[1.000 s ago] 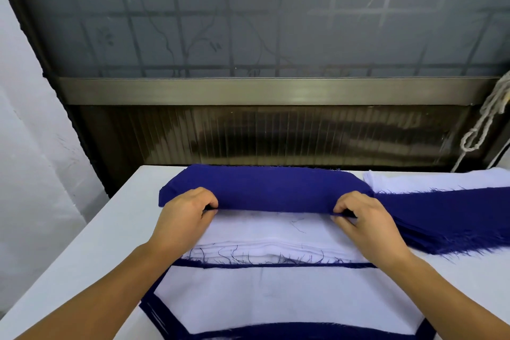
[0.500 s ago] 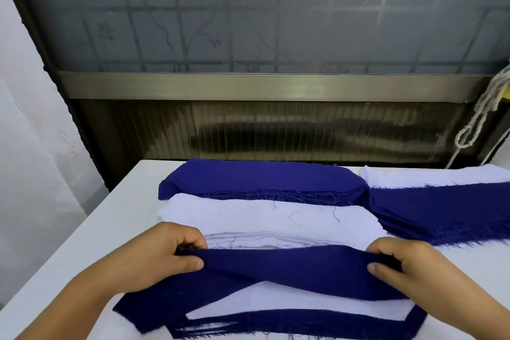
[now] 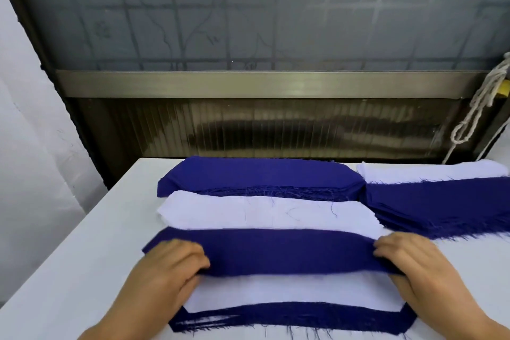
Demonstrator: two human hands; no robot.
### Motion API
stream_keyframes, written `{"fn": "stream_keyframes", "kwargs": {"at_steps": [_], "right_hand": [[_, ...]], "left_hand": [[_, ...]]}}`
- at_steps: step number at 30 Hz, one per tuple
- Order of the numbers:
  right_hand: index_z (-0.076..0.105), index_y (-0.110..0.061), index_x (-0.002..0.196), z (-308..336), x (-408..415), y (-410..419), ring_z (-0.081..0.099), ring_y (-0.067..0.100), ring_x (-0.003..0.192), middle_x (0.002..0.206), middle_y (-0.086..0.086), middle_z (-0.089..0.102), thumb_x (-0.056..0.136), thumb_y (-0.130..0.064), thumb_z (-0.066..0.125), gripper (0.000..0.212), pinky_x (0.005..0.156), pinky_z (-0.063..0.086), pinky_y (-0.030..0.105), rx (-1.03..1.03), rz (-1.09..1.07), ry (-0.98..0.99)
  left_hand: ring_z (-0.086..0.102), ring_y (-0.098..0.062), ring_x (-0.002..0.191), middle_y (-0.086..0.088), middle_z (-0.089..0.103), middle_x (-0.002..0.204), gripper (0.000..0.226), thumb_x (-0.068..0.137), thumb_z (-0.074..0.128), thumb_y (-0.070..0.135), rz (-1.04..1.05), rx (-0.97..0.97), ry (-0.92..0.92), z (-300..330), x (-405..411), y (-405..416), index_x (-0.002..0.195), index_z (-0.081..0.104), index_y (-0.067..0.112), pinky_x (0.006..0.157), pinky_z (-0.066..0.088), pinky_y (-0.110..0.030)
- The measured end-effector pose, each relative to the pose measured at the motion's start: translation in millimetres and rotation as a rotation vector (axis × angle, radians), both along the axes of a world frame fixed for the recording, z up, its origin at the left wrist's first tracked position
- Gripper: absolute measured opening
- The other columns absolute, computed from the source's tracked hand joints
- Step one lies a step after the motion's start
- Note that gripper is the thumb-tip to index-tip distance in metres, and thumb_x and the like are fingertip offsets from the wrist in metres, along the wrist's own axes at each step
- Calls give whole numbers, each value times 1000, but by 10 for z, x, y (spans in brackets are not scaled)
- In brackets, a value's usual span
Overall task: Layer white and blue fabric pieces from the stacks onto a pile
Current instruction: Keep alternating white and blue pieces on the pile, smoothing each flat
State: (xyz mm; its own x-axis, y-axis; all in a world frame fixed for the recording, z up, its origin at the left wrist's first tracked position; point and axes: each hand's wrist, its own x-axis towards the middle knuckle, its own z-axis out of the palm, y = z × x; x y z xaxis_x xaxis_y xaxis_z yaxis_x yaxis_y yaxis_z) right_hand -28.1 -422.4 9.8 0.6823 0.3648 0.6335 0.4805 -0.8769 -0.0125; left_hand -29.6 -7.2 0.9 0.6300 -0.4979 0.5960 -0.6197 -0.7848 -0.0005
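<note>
Holding a blue fabric piece (image 3: 276,251) stretched flat between you, your left hand (image 3: 168,270) has its fingers curled over the strip's left end and your right hand (image 3: 408,265) pinches its right end. The strip lies across the far part of the pile (image 3: 289,295) nearest you, where white cloth shows under it and a frayed blue edge runs along the pile's near side. Just past the strip's far edge lies the white stack (image 3: 270,212), touching or nearly touching it, and behind that the blue stack (image 3: 259,176), near the table's far edge. To your right a second blue stack (image 3: 441,207) fans out with its fringed edge close to your right hand, and more white pieces (image 3: 430,171) lie behind it. The white table (image 3: 91,229) has bare surface on your left, between the cloth and the table's left edge. On the right, bare table shows only nearer you than the fringed edge.

Compared with half a second ago, the strip has gone from a twisted, sagging band to a smooth flat one, and your hands have spread apart toward its ends. A second ago you were gripping it up on the blue stack.
</note>
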Motion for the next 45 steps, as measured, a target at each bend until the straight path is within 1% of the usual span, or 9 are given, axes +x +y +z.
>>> {"fn": "stream_keyframes", "kwargs": {"at_steps": [3, 5, 7, 10, 13, 16, 25, 40, 45], "right_hand": [[74, -8, 78, -137, -32, -40, 51, 14, 92, 89, 2, 71, 71, 0, 62, 16, 93, 31, 17, -112, 42, 60], [73, -11, 78, -205, -35, -87, 51, 12, 93, 90, -1, 70, 33, 13, 80, 52, 93, 30, 15, -119, -9, 201], [72, -13, 82, -249, -34, -101, 53, 10, 91, 91, -3, 69, 18, 15, 81, 70, 89, 31, 10, -38, -75, 298], [67, -15, 80, -258, -11, -88, 57, 10, 78, 89, -6, 66, 20, 21, 76, 71, 75, 39, 15, 73, -111, 269], [66, -10, 74, -267, 22, -107, 50, 13, 83, 85, -2, 66, 20, 26, 61, 65, 78, 35, 15, 62, -88, 170], [65, -10, 73, -253, 23, -107, 51, 15, 89, 87, -2, 66, 21, 23, 61, 61, 78, 38, 23, -18, -93, 172], [61, -18, 74, -336, 19, -167, 49, 10, 90, 89, -10, 61, 23, 21, 67, 64, 82, 36, 20, -28, -118, 253], [63, -16, 72, -322, -66, -222, 49, 9, 89, 86, -9, 64, 22, 22, 60, 62, 90, 27, 10, 5, -86, 249], [67, -16, 72, -310, -94, -214, 50, 7, 88, 87, -8, 66, 34, 17, 61, 51, 90, 29, 10, 37, -49, 240]], "left_hand": [[60, -4, 85, 13, 66, 92, 22, 82, 53, 31, -32, 14, 107, -284, -66, -31, 81, 73, 23, 77, 45, -18], [57, 2, 89, 16, 66, 95, 20, 78, 53, 29, -22, -43, 186, -324, -79, -44, 82, 73, 23, 78, 45, -14], [56, 4, 90, 18, 65, 97, 19, 78, 54, 29, -13, -68, 206, -327, -82, -45, 83, 71, 24, 78, 45, -12], [60, 1, 85, 17, 65, 94, 20, 80, 53, 29, -28, -47, 187, -311, -85, -50, 83, 71, 24, 74, 47, -13], [61, -2, 79, 15, 66, 90, 40, 99, 38, 32, -54, -1, 120, -324, -79, -62, 82, 73, 23, 70, 48, -15], [61, -5, 77, 12, 67, 88, 52, 102, 28, 33, -73, 2, 55, -344, -67, -64, 82, 74, 20, 68, 48, -17], [61, -9, 76, 8, 67, 87, 39, 98, 40, 22, -117, 23, -25, -345, -81, -82, 81, 75, 18, 71, 47, -20], [63, -9, 76, 10, 68, 89, 53, 104, 29, 27, -161, 2, 40, -300, -115, -114, 82, 76, 18, 68, 52, -21], [62, -7, 80, 11, 67, 92, 28, 92, 48, 21, -142, -6, 137, -305, -121, -60, 83, 75, 19, 72, 50, -18]]}}
